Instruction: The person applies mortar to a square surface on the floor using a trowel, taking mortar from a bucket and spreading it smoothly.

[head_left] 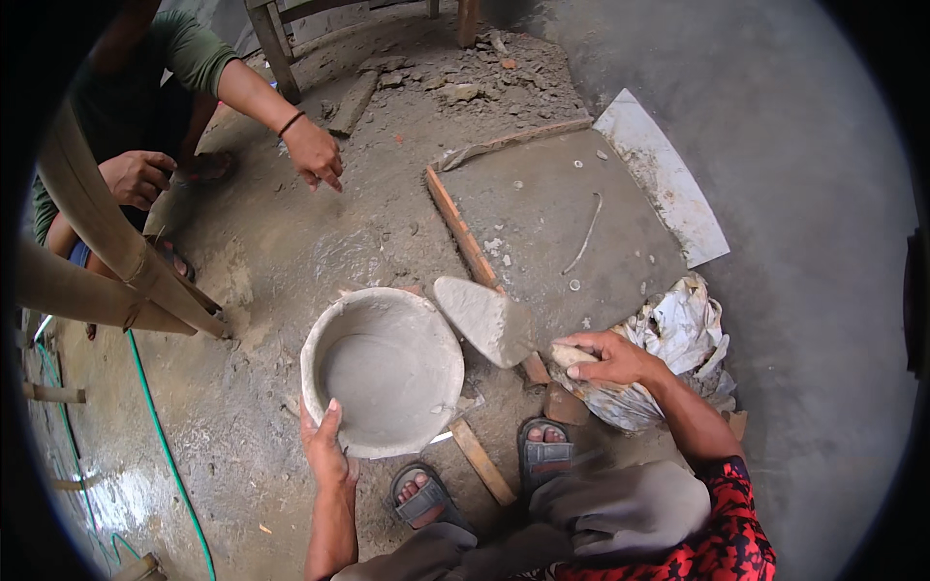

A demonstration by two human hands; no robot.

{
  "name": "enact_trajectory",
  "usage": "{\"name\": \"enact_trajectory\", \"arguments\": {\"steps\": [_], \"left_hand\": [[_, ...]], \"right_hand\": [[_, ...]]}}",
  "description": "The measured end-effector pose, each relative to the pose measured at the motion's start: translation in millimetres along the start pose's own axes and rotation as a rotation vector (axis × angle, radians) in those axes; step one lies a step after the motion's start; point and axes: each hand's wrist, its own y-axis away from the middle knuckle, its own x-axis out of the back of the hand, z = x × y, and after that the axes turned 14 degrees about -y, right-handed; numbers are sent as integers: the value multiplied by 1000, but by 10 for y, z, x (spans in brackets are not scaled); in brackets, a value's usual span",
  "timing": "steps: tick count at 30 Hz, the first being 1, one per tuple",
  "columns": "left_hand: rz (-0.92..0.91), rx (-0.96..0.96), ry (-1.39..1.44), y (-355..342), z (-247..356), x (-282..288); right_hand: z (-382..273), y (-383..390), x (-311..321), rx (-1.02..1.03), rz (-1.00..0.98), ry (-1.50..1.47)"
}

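Observation:
A round, thick-rimmed grey pot (441, 334), caked with cement, stands on the ground in front of me. My left hand (327, 447) grips its near left side, thumb up by the rim. In my right hand (612, 358) is the pale handle of a trowel, the fingers wrapped round it. Grey cement coats the broad trowel blade (480, 315), which points left beside the pot's right rim. Right by that hand lies a crumpled, dirty white plastic sack (690, 324).
Beyond the trowel, a shallow wood-edged bed (460, 223) holds wet grey cement, with a white board (664, 179) along its right. A person (194, 58) squats at far left, one hand pointing down. Bamboo poles (111, 213), a green hose (165, 436) and a wood strip (482, 463) are nearby.

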Motion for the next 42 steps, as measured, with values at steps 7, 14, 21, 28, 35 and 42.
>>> {"name": "enact_trajectory", "arguments": {"steps": [7, 14, 21, 28, 35, 42], "left_hand": [[1, 29, 0, -58, 29, -118], [27, 29, -15, -48, 59, -122], [27, 23, 8, -58, 44, -134], [26, 43, -17, -66, 53, -122], [33, 25, -13, -75, 34, -110], [40, 28, 15, -86, 43, -108]], "right_hand": [[380, -194, 870, -74, 506, -182], [255, -590, 1106, -132, 641, -232], [296, -824, 1294, -120, 652, -323], [146, -1141, 1521, -116, 663, -230], [-82, -1383, 1627, -76, 560, -155], [-178, -1481, 1579, -124, 583, -173]]}}
